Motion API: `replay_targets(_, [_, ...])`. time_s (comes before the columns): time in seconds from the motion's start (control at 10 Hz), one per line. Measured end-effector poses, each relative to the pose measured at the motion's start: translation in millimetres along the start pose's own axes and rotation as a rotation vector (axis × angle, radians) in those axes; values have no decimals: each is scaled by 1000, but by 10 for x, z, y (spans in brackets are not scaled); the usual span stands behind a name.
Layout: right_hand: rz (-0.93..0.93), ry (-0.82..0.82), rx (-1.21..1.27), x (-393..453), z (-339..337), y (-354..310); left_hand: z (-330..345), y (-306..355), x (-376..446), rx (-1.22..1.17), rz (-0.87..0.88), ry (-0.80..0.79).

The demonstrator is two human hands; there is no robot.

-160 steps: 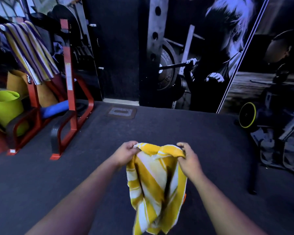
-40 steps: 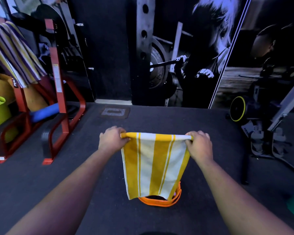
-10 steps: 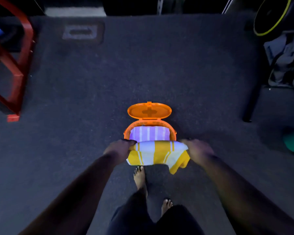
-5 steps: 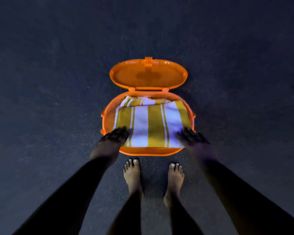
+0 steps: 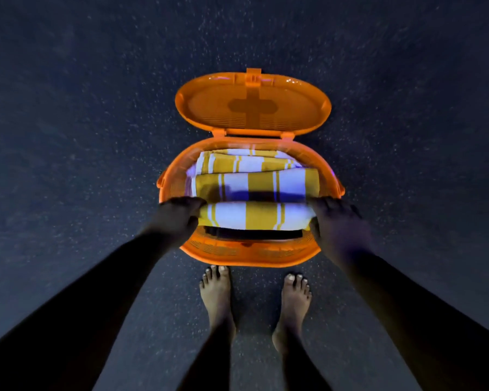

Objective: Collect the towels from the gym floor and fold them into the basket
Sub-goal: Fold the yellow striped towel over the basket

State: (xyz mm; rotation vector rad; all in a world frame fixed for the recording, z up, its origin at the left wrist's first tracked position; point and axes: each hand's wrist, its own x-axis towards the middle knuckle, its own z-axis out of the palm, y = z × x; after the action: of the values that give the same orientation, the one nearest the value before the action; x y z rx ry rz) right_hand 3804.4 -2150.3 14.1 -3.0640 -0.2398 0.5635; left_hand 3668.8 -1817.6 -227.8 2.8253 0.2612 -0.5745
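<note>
An orange oval basket [image 5: 249,253] stands on the dark gym floor right in front of my bare feet, its hinged lid [image 5: 253,104] open and tipped away from me. A folded yellow-and-white striped towel [image 5: 256,182] lies inside it. My left hand [image 5: 178,214] grips the towel's near left end and my right hand [image 5: 336,218] grips its near right end, holding the near fold [image 5: 256,215] lifted and doubled back over the rest. A dark gap shows under that fold at the basket's near wall.
Dark speckled carpet [image 5: 82,136] surrounds the basket on every side. My two bare feet [image 5: 254,300] stand just behind the basket's near rim. Nothing else is in view.
My hands, which lay flat on the towel's near corners, now grip its ends and have pulled the near edge up and back into a fold. The camera has moved closer to the basket.
</note>
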Motion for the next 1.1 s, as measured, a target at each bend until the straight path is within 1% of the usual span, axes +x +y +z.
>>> replay_targets(0.1, [115, 128, -120, 414, 50, -43, -2117, 575, 1218, 229, 344, -151])
replay_targets(0.2, [153, 179, -147, 670, 106, -191, -2440, 876, 1246, 141, 365, 167])
replay_targets(0.3, [158, 159, -99, 717, 406, -294, -1969, 1142, 946, 149, 481, 61])
replay_targets(0.4, [160, 175, 13, 685, 506, -340, -1682, 1192, 770, 156, 460, -34])
replay_targets(0.5, [-34, 197, 98, 581, 689, -408, -1530, 1187, 928, 151, 356, -115])
replay_targets(0.6, [-153, 121, 62, 554, 879, -372, -1414, 1188, 975, 157, 382, -98])
replay_targets(0.7, [-152, -36, -5, 651, 1212, -230, -1242, 1147, 1092, 176, 417, -71])
replay_targets(0.8, [-168, -73, -5, 729, 1447, -159, -1039, 1125, 1123, 189, 414, -42])
replay_targets(0.9, [-176, -76, 25, 821, 1690, -152, -795, 1069, 1163, 234, 399, -11])
replay_targets(1.0, [-167, -71, 37, 839, 1731, -169, -774, 1049, 1199, 230, 403, -7])
replay_targets(1.1, [-158, -70, 96, 821, 1624, -161, -888, 1069, 1192, 226, 413, -1])
